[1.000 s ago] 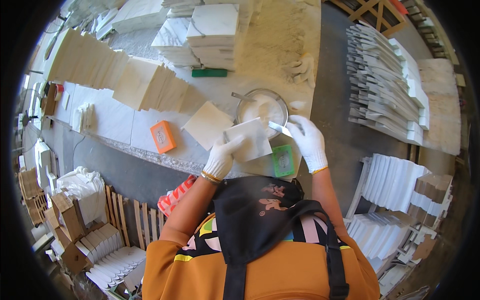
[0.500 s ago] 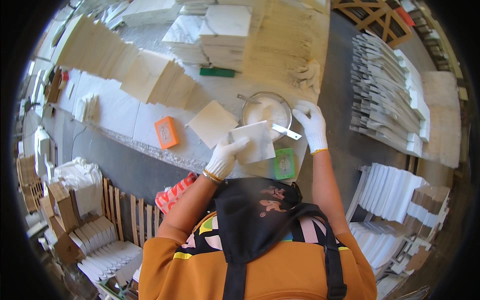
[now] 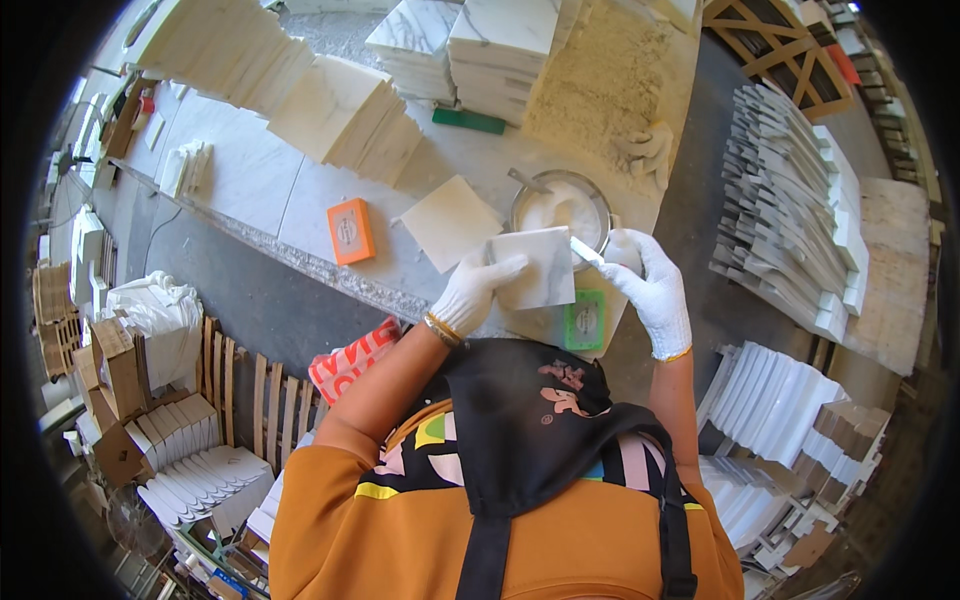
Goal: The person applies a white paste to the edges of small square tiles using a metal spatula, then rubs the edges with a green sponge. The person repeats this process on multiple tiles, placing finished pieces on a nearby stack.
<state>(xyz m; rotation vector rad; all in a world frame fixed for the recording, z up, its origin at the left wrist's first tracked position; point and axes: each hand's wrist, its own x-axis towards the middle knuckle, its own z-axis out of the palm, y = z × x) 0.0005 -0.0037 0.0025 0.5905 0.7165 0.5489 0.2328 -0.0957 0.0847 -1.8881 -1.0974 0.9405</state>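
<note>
My left hand (image 3: 470, 290), in a white glove, holds a square white marble tile (image 3: 535, 268) tilted above the table edge. In a white glove too, my right hand (image 3: 650, 290) grips a small white scraper (image 3: 585, 249) whose tip rests at the tile's right edge. Just behind the tile stands a round metal bowl (image 3: 600, 200) of white paste with a tool handle sticking out of it. Another square tile (image 3: 452, 220) lies flat on the stone table (image 3: 250, 190) to the left of the bowl.
An orange block (image 3: 351, 230) and a green block (image 3: 584, 320) lie on the table. Stacks of marble tiles (image 3: 345, 115) fill the far side, beside a heap of sandy powder (image 3: 600, 85). More tile stacks (image 3: 790, 220) stand on the floor right; boxes (image 3: 120, 370) left.
My right hand has drawn the scraper back from the bowl to the tile's right edge. The left hand keeps the tile in about the same place.
</note>
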